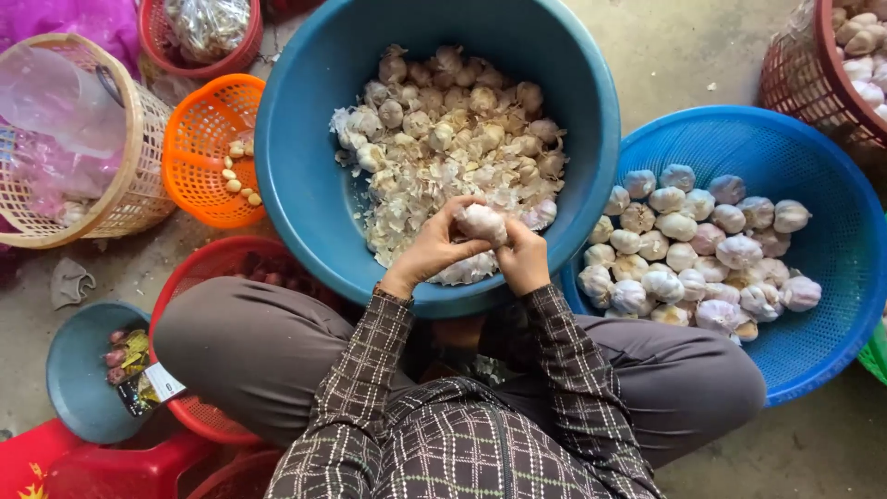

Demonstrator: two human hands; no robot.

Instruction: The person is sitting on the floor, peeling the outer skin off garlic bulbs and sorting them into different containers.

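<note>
Checked sleeves lead to both hands, left hand (432, 248) and right hand (524, 259), pinching a garlic bulb (481, 223). Concrete floor (661, 55) beneath. Blue tub (305, 185) holds peels; blue basket (836, 268) holds bulbs.

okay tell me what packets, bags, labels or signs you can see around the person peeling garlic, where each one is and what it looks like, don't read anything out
Small packet: in the grey-blue bowl at lower left; dark, crumpled, with yellow-green patches and a white label at one end.
Clear plastic bag: in the beige woven basket at upper left; transparent, crumpled, pinkish tint.
Shiny bag: in the red basket at top; crinkled, silvery-clear.
No signs or screens in view.
</note>
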